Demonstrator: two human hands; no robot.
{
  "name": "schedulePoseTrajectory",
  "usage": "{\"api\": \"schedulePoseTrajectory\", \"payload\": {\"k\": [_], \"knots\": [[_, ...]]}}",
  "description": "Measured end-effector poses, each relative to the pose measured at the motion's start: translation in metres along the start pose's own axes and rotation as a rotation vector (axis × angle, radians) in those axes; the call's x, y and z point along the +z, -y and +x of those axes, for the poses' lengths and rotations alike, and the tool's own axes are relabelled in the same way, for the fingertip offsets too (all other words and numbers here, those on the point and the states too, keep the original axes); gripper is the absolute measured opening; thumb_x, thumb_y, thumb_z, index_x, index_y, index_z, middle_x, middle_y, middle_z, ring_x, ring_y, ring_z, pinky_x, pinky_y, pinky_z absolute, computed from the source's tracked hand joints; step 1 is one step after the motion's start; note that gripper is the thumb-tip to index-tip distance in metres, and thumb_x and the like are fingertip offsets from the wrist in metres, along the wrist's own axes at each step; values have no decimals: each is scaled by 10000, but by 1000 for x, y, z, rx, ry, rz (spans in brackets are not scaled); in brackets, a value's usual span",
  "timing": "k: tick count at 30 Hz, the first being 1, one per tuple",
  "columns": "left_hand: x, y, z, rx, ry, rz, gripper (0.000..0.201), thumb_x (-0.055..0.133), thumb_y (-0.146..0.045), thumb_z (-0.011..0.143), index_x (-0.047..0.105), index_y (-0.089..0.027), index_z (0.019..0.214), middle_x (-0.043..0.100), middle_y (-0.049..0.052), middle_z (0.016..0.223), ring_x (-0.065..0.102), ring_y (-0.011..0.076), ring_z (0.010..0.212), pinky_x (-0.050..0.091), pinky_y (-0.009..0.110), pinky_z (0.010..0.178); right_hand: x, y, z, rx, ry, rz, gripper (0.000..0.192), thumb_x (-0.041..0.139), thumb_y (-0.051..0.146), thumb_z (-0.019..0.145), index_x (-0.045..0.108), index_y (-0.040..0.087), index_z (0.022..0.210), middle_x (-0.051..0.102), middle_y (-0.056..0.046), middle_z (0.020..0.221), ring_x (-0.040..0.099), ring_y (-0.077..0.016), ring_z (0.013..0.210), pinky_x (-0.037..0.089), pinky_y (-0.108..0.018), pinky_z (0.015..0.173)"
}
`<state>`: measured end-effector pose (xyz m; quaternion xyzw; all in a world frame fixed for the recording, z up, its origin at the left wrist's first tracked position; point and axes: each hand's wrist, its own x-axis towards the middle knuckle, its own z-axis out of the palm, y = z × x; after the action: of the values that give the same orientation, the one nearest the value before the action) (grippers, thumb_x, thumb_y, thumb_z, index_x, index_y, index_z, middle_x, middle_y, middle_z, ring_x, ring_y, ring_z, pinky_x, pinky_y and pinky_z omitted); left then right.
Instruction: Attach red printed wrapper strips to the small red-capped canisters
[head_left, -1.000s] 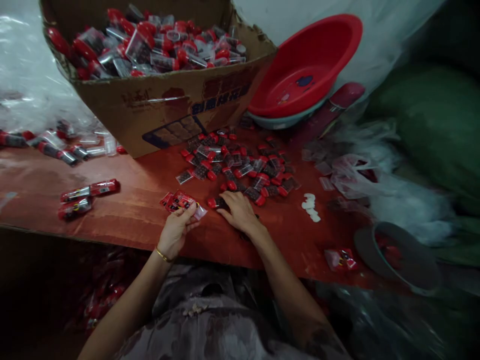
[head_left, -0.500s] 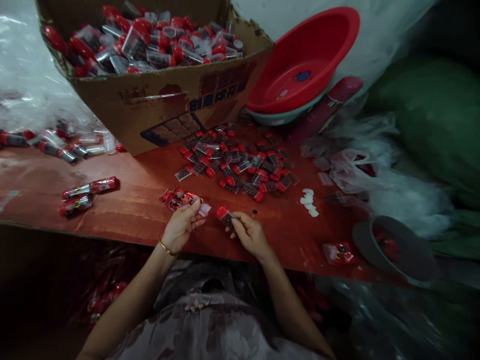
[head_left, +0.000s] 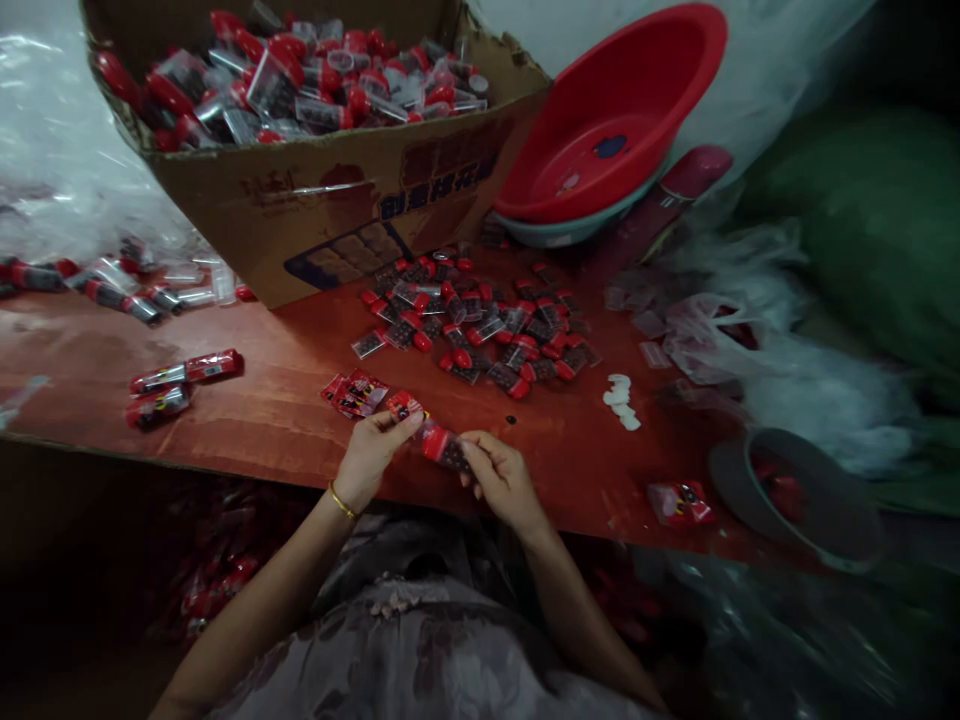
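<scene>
My right hand [head_left: 501, 478] pinches the clear end of a small red-capped container [head_left: 444, 446] with dark contents. A red printed plastic wrapper [head_left: 403, 404] is between the thumb and fingers of my left hand [head_left: 373, 452], which wears a gold bracelet. The red cap end of the container meets the wrapper's near edge; how far it is inside, I cannot tell. More flat red wrappers [head_left: 352, 393] lie in a small stack just beyond my left hand. Farther back, several loose red-capped containers [head_left: 480, 325] are heaped on the red-brown table [head_left: 300, 430].
A cardboard box [head_left: 337, 210] full of similar containers stands at the back. Red [head_left: 570, 190] and teal basins lean behind the heap. Wrapped containers [head_left: 187, 372] lie left. White pieces [head_left: 620, 402], a red packet [head_left: 681, 503] and a grey bowl [head_left: 795, 500] are right.
My left hand has lifted one wrapper off the stack and moved it right. The container in my right hand now meets it, cap end first.
</scene>
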<state>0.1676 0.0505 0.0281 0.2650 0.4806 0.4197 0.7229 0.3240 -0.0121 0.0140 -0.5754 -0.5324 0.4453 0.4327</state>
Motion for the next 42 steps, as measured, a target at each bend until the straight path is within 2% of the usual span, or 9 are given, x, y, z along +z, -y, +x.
{"api": "schedulePoseTrajectory", "payload": {"k": [5, 14, 20, 23, 26, 30, 33, 37, 42], "knots": [[4, 8, 0, 45, 48, -97, 370, 852, -303, 439, 683, -129, 718, 673, -16, 652, 571, 75, 566, 462, 205, 610, 13, -5, 2, 79, -44, 151, 336, 409, 494, 865, 537, 184, 849, 493, 59, 521, 415, -59, 371, 367, -171, 388], [6, 22, 0, 88, -6, -160, 345, 840, -276, 473, 675, -130, 738, 700, 9, 712, 610, 101, 644, 472, 236, 702, 33, -16, 3, -60, -287, -50, 280, 371, 414, 914, 541, 195, 945, 563, 18, 613, 519, -98, 485, 400, -198, 440], [14, 18, 0, 73, -10, -159, 342, 809, -373, 515, 659, -124, 695, 690, 26, 679, 613, 121, 632, 474, 244, 668, 41, -12, 2, -104, -247, -130, 230, 357, 365, 923, 526, 216, 970, 586, -9, 671, 582, -145, 606, 464, -256, 563], [14, 19, 2, 93, 29, -99, 339, 793, -390, 539, 666, -125, 710, 698, 45, 693, 629, 147, 667, 485, 264, 691, 41, -10, 1, -134, -261, -205, 222, 371, 342, 914, 532, 217, 1001, 614, -39, 756, 610, -170, 705, 481, -282, 638], [13, 26, 2, 113, 94, -16, 297, 777, -373, 571, 675, -130, 708, 681, 28, 658, 604, 127, 597, 481, 241, 615, 44, -8, 2, -135, -311, -150, 229, 357, 349, 913, 537, 212, 944, 618, -52, 795, 606, -171, 756, 487, -282, 684], [11, 33, -2, 74, 226, 40, 299, 737, -402, 619, 661, -140, 741, 595, -24, 549, 486, 82, 393, 415, 217, 404, 51, -7, 5, -23, -325, 52, 294, 338, 418, 913, 523, 217, 805, 538, 9, 649, 516, -117, 550, 449, -218, 509], [11, 28, -4, 71, 203, 14, 318, 733, -396, 626, 658, -137, 795, 551, -48, 524, 431, 56, 355, 380, 193, 355, 52, -8, 5, 14, -249, 191, 295, 342, 447, 910, 521, 215, 880, 535, 22, 666, 478, -93, 499, 426, -199, 459], [11, 20, -3, 63, 130, -56, 317, 736, -380, 625, 684, -128, 812, 648, 13, 672, 528, 82, 495, 406, 181, 407, 49, -10, 4, 2, -55, 307, 277, 444, 445, 866, 470, 232, 1040, 588, 20, 778, 506, -78, 477, 456, -210, 472], [7, 20, -4, 28, 106, -124, 269, 798, -320, 552, 687, -131, 707, 678, 15, 682, 582, 90, 601, 459, 188, 576, 43, -17, 13, -2, -149, 155, 204, 570, 393, 788, 471, 229, 858, 568, 65, 608, 516, -86, 439, 435, -206, 459]]}}
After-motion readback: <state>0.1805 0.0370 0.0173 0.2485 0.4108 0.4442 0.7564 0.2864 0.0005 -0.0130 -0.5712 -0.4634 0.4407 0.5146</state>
